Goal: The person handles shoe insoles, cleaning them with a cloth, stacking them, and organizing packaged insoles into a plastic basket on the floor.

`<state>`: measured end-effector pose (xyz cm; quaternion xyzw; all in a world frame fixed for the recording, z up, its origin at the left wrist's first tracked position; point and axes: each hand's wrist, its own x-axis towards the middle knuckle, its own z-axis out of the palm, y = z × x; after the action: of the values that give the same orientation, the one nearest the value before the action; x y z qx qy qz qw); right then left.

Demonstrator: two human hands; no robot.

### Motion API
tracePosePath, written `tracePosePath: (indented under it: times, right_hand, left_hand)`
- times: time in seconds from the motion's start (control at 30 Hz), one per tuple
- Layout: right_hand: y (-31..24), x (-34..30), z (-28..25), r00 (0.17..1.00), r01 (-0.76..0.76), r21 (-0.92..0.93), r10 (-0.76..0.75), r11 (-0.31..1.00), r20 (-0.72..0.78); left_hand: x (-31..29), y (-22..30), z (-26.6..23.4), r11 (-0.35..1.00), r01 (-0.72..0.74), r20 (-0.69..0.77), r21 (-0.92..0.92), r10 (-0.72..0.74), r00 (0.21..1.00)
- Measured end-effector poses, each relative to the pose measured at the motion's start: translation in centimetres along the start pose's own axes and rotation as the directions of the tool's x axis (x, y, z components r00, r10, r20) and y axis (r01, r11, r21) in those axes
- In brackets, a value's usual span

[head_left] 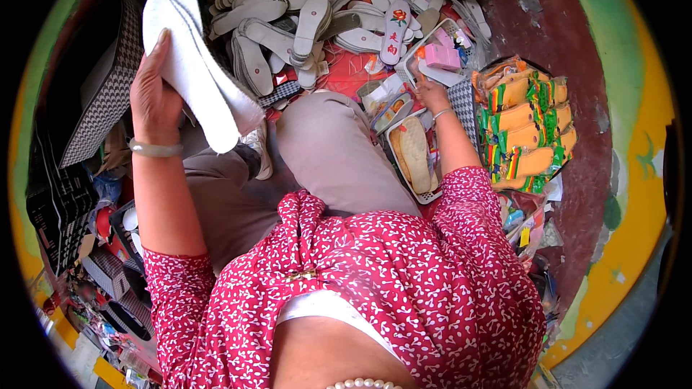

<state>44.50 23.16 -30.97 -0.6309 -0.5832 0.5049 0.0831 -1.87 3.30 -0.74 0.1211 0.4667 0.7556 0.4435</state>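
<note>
My left hand (155, 97) is raised at the left, its thumb pressed over a pair of white insoles (194, 65). They lie one over the other, slightly fanned, with the toe ends up. At the right, my right hand (431, 94) reaches into a white plastic basket (406, 57), where small pink boxes (442, 56) lie. Its fingertips are among the basket's contents, so their grip is unclear. An embroidered insole (396, 31) with a red flower lies just beyond the basket. Nearer to me, another basket (404, 180) contains beige insoles (414, 150).
Piles of pale insoles (270, 36) cover the red surface ahead. Bagged orange-yellow insoles (522, 126) with green packaging are stacked at the right. A houndstooth-patterned panel (108, 101) stands at the left. My knee (324, 130) rises between my arms.
</note>
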Motion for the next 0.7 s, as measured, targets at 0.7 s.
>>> tracePosePath:
  times: [0.7]
  right_hand:
    - [-2.4, 6.0, 14.6, 0.891, 0.422, -0.736, -0.093, 0.53, 0.444]
  left_hand:
    - [0.8, -0.3, -0.8, 0.996, 0.026, -0.175, 0.091, -0.009, 0.984]
